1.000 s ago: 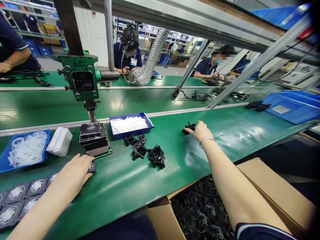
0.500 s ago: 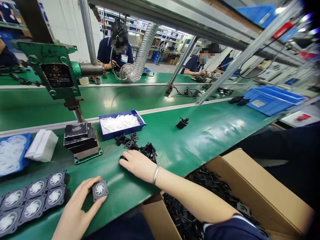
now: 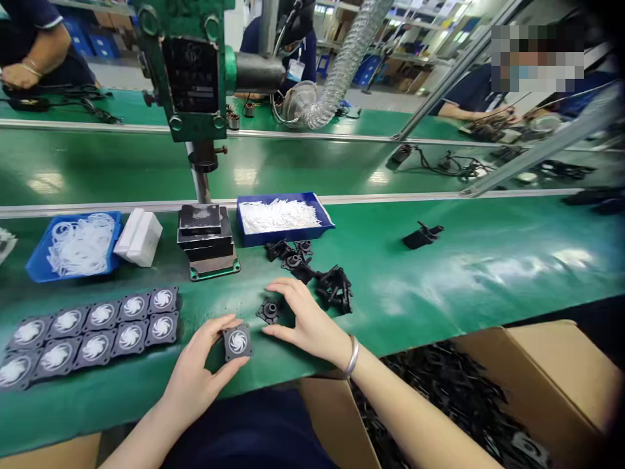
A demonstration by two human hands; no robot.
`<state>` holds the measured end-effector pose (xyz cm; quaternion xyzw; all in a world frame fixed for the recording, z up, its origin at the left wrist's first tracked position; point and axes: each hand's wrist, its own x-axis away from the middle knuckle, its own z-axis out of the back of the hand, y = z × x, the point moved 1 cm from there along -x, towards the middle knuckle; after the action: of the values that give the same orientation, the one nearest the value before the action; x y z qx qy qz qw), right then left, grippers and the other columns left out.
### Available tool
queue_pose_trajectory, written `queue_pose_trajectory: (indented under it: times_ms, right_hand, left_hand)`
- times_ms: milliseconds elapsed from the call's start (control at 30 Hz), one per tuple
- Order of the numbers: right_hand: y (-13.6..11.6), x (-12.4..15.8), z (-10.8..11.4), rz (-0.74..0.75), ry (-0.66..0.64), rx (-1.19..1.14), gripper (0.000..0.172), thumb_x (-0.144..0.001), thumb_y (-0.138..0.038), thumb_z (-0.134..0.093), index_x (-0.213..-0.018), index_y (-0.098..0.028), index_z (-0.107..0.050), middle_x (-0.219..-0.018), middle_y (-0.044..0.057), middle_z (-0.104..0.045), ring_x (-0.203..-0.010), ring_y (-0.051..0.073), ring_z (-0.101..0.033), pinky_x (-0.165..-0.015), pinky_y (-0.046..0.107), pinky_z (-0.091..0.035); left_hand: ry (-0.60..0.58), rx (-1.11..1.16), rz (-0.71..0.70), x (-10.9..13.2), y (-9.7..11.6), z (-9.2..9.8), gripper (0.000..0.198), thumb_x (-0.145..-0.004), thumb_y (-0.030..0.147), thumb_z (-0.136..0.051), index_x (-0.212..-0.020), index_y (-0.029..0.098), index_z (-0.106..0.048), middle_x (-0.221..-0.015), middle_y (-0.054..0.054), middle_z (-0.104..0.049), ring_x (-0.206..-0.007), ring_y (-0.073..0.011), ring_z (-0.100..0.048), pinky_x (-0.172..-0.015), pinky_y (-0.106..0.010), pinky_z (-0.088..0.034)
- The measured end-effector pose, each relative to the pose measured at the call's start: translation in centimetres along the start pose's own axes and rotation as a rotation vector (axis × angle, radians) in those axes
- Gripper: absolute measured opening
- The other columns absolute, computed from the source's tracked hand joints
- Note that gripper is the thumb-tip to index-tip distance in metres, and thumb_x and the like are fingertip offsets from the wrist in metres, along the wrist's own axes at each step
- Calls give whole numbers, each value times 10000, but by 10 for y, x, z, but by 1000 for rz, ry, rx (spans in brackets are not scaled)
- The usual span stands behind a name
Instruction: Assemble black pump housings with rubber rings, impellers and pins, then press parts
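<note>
My left hand (image 3: 208, 352) pinches a small square black pump cover with a white swirl-shaped impeller (image 3: 237, 342) in its face, thumb at the bottom edge and fingers at the top. Just right of it, a black plastic part with a round central boss (image 3: 269, 311) lies on the green bench. The thumb and fingers of my right hand (image 3: 297, 316) are spread around that part, with a small gap showing above it. Behind my right hand lies a loose pile of similar black parts (image 3: 334, 288).
Two rows of black squares with white swirls (image 3: 94, 347) lie at left. A green press (image 3: 195, 78) stands over a black block (image 3: 205, 228). Nearby are a blue tray of white pieces (image 3: 283, 239), a bin of white rings (image 3: 36, 260) and an open carton (image 3: 561, 365). Co-workers sit opposite.
The view has swung left. My right hand has come away from the pile towards my left hand, and a black part now lies between its fingers. My left hand still holds the square cover.
</note>
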<state>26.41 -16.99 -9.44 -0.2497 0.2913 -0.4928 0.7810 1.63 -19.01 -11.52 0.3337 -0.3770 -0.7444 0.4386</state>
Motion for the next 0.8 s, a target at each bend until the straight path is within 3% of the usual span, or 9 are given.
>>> queue_pose_trajectory:
  times_ms: [100, 167, 300, 433, 567, 800]
  right_hand:
    - [0, 8, -23, -110, 240, 19, 242, -870, -303, -712, -1020, -181, -566, -1098, 116, -578, -1087, 255, -557, -954, 453, -486]
    - [3, 9, -31, -117, 288, -6, 138, -883, -245, -693, -928, -189, -575, -1039, 94, -590, -1022, 239, -580, -909, 434, -500]
    - [-3, 0, -16, -60, 260, -102, 98, -872, -214, -707, -933, -208, -629, -1086, 82, -599, -1069, 224, -595, -945, 408, -502]
    - [-33, -9, 4, 101, 129, -226, 158, -874, -202, -711, -1009, -226, -632, -1136, 72, -611, -1143, 198, -589, -984, 364, -505]
    - [-59, -13, -3, 257, 29, -257, 196, -875, -180, -709, -1045, -202, -613, -1096, 77, -632, -1173, 200, -570, -1006, 369, -503]
    - [-56, -18, -17, 303, 17, -199, 174, -903, -209, -677, -1052, -179, -592, -1051, 91, -639, -1136, 213, -566, -998, 409, -507]
  left_hand:
    - [-6, 72, 40, -1, 1, -1, 546, -882, 302, -689, -1362, 320, -430, -1231, -47, -679, -1133, -213, -673, -996, -387, -568]
    - [-21, 104, 61, -2, 2, -1, 556, -872, 287, -701, -1356, 317, -428, -1233, -47, -678, -1134, -213, -671, -996, -391, -567]
    - [-41, 145, 72, -3, 2, -1, 601, -856, 262, -720, -1367, 306, -407, -1227, -54, -676, -1131, -215, -668, -1008, -410, -555]
    - [-35, 158, 80, -2, 1, -1, 622, -844, 242, -728, -1370, 314, -403, -1210, -45, -670, -1123, -209, -668, -1011, -401, -551]
    - [-33, 158, 58, -1, -1, -1, 619, -848, 209, -706, -1371, 331, -401, -1214, -38, -648, -1125, -201, -665, -989, -369, -562]
    - [-22, 102, 42, -1, -1, -1, 586, -869, 287, -699, -1372, 324, -401, -1241, -52, -639, -1126, -220, -667, -980, -386, -569]
